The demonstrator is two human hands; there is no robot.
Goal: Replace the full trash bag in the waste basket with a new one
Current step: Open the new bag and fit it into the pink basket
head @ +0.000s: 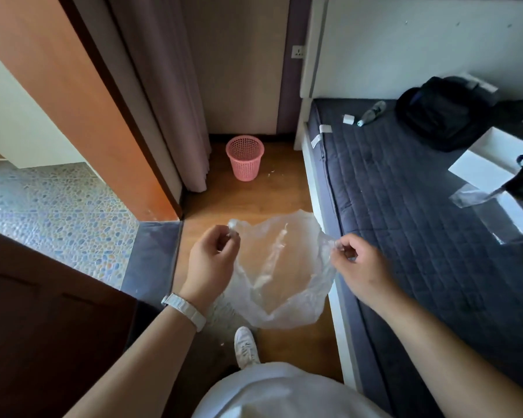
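Two hands up front, both pinching the same thing: left hand [211, 258] w/ thumb & fingers closed on one edge of a thin, clear, crinkly plastic trash bag [280, 268], right hand [358, 264] closed on the opposite edge, so the bag's mouth is spread between them & the rest hangs loose below. Bag looks empty, so prob. the new liner. Beyond the bag, well apart from it & straight ahead on the wooden floor [248, 197], stands the small pink perforated plastic waste basket [245, 157], upright, no liner visible inside as far as I can tell; a pale curtain [175, 116] hangs just beside the basket, a dark quilted mattress [405, 188] lies off to its other side. A white shoe [246, 346] is below the bag. Risks from here: film is thin & slippery, so a pinch could slip & the mouth collapse; pulling too hard could tear an edge; basket is light, so stuffing the bag in one-sidedly could tip it.
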